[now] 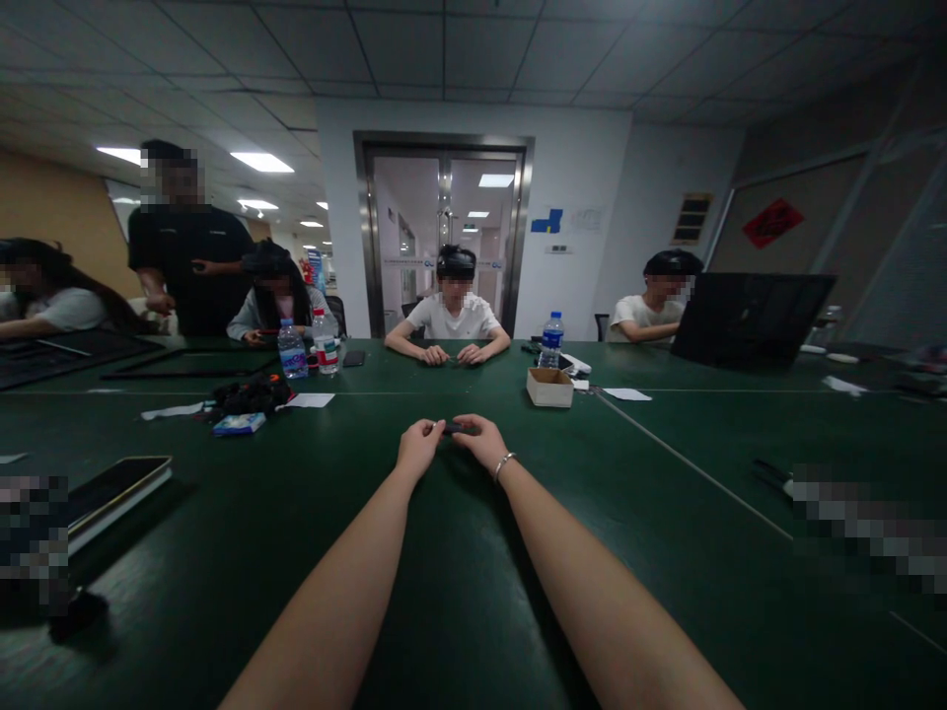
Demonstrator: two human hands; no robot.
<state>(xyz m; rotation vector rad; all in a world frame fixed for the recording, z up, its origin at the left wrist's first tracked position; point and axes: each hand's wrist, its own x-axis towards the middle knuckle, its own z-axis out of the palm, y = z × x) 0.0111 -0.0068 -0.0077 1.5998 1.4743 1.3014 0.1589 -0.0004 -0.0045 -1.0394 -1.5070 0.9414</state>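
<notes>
My left hand (420, 447) and my right hand (484, 443) reach out over the green table (459, 552), close together in the middle. Between their fingertips is a small, dark, slim object (454, 429), too small to tell its kind. The left fingers pinch its left end. On the other side, the right thumb and fingers close around its right end. A silvery bracelet (504, 463) circles my right wrist.
An open cardboard box (549, 389) and a water bottle (551, 340) stand ahead to the right. Two bottles, a black tangled bundle (248, 394) and a blue packet (239, 424) are ahead to the left. A phone-like device (118, 493) lies nearer left. Several people sit around the table.
</notes>
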